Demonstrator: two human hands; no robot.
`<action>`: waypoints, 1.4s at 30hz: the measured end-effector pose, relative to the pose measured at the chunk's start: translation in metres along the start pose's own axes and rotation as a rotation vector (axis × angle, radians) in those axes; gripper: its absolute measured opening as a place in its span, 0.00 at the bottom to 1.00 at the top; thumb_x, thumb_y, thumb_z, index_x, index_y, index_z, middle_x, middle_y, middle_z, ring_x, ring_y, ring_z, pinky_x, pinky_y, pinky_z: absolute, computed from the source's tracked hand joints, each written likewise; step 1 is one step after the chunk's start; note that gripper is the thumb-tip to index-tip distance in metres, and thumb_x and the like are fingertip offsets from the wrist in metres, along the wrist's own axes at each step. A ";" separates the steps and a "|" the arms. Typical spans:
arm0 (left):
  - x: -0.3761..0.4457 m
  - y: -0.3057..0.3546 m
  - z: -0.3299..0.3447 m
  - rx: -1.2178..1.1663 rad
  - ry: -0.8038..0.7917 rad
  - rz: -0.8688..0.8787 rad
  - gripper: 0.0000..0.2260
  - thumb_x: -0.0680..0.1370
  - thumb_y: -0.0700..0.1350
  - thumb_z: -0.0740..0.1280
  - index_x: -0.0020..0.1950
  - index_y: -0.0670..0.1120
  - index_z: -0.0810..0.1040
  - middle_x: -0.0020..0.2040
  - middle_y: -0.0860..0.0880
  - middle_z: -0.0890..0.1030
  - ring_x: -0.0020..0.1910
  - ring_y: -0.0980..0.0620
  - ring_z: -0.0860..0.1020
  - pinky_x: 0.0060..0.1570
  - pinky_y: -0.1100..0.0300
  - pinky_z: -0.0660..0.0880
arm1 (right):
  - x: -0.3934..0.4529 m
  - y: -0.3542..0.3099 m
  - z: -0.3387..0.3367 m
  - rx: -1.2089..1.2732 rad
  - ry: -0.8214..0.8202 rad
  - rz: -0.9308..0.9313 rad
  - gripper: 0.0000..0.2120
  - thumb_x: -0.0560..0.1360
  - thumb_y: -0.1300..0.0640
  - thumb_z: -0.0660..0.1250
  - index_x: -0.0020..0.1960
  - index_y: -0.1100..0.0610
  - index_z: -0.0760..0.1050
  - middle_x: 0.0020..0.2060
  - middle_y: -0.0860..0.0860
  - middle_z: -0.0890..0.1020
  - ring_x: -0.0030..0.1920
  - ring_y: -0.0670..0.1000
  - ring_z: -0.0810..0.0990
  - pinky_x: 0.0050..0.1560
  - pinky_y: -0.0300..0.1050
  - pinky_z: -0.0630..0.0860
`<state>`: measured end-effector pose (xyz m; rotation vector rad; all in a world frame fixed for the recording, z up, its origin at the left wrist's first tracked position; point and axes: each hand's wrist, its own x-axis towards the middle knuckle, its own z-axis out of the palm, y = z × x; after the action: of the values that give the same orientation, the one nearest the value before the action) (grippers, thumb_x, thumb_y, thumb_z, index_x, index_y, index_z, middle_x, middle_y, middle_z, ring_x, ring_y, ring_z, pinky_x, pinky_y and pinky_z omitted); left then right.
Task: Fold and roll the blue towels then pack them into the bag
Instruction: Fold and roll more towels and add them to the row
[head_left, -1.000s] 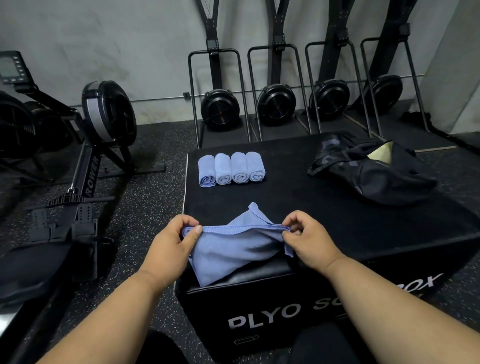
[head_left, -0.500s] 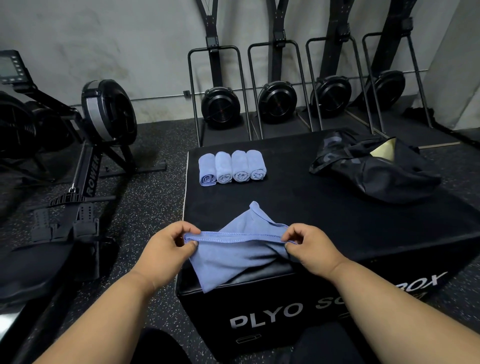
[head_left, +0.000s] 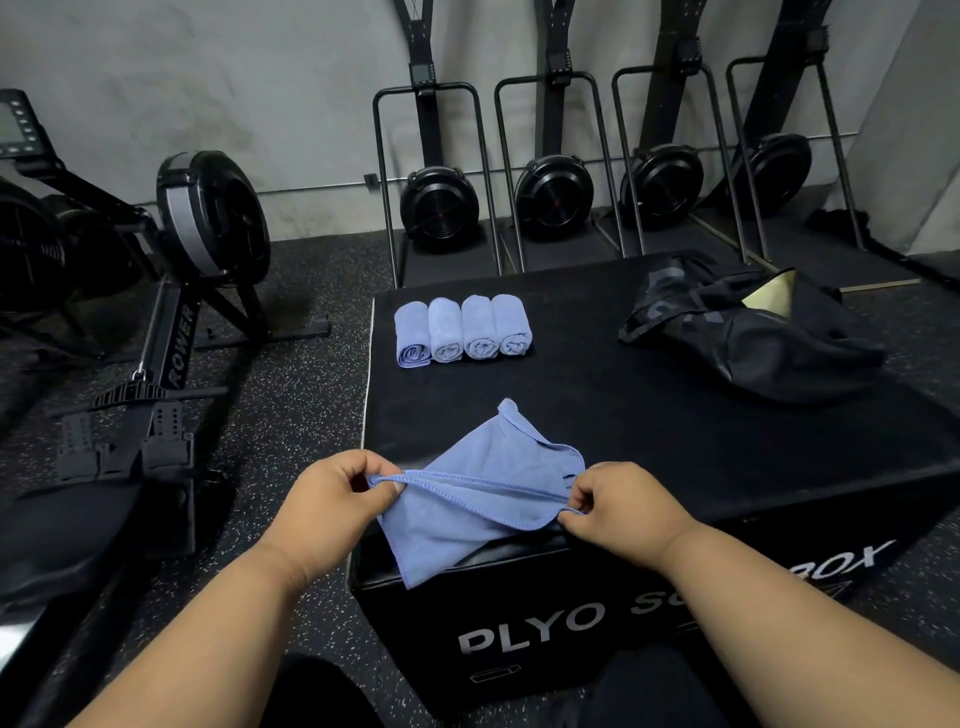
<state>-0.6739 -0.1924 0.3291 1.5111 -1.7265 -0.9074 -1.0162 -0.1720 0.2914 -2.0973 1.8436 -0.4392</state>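
Both hands are sitting a little lower and nearer the front edge than a second ago, and the stitched hem between them is being drawn out into a straighter, tauter line. The left hand (head_left: 332, 501) is pinching one end of that hem between thumb and curled fingers, and the right hand (head_left: 618, 506) is pinching the other end in the same way, so neither is open at all beyond the cloth it is gripping. Between them the loose blue microfibre towel (head_left: 467, 512) is lying crumpled on the near left corner of the black padded plyo box (head_left: 675, 441), one corner pointing away from the person and a lower corner hanging over the box's front face.

Farther back on the box top, four rolled blue towels (head_left: 463, 330) are lying side by side, touching, their spiral ends facing the person. Well apart to the right, the black fabric bag (head_left: 748, 332) is slumping on the box with a pale yellowish patch showing in it near the top; whether its mouth is open I cannot tell.

By my reading, the step in hand is squaring up this fifth towel before folding it; rolling and packing are not yet begun. The next move is probably calling for the hem to be laid flat and the far corner pulled out, so the layers are matching before the fold goes over. Rowing machines (head_left: 208, 234) are standing on the speckled floor behind.
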 end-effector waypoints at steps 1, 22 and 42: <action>0.000 0.003 0.000 -0.019 0.001 0.007 0.08 0.77 0.39 0.74 0.43 0.53 0.85 0.41 0.51 0.85 0.40 0.55 0.81 0.44 0.65 0.77 | 0.000 -0.001 0.001 -0.059 -0.005 -0.030 0.12 0.73 0.45 0.73 0.37 0.51 0.76 0.37 0.43 0.78 0.40 0.44 0.77 0.40 0.34 0.70; 0.072 0.022 -0.018 0.030 0.061 0.027 0.05 0.76 0.41 0.77 0.41 0.47 0.85 0.34 0.52 0.83 0.31 0.59 0.75 0.36 0.62 0.73 | 0.082 -0.010 -0.056 -0.028 0.360 -0.011 0.16 0.76 0.55 0.73 0.35 0.50 0.68 0.37 0.48 0.74 0.40 0.53 0.74 0.41 0.46 0.66; 0.062 0.004 -0.019 0.235 0.234 0.186 0.11 0.75 0.38 0.75 0.45 0.54 0.82 0.42 0.61 0.84 0.40 0.60 0.81 0.44 0.66 0.76 | 0.072 -0.002 -0.039 -0.081 0.496 -0.213 0.16 0.68 0.65 0.75 0.34 0.55 0.69 0.35 0.54 0.74 0.35 0.60 0.75 0.35 0.50 0.70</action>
<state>-0.6671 -0.2550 0.3455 1.5047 -1.8100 -0.4265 -1.0218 -0.2443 0.3293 -2.4121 1.9103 -1.0345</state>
